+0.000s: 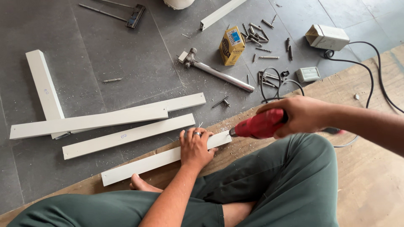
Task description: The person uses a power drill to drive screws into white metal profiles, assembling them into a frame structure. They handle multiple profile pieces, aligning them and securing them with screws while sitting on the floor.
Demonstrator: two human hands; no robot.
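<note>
My left hand [195,146] lies flat, fingers spread, pressing down a long white strip [143,165] that rests on the edge of a wooden board [370,168]. A ring is on one finger. My right hand [301,114] grips a red power drill [259,125], its tip touching the right end of the strip just beside my left fingers. Fine shavings lie around the drill tip. My legs in green trousers are crossed below the strip, with a bare foot [141,184] touching its near edge.
Three more white strips [88,122] lie on the dark floor to the left. A hammer [219,72], a yellow box [231,45], several scattered screws [256,35], a white adaptor [327,37], a small white box [308,74] and black cable [370,80] lie beyond.
</note>
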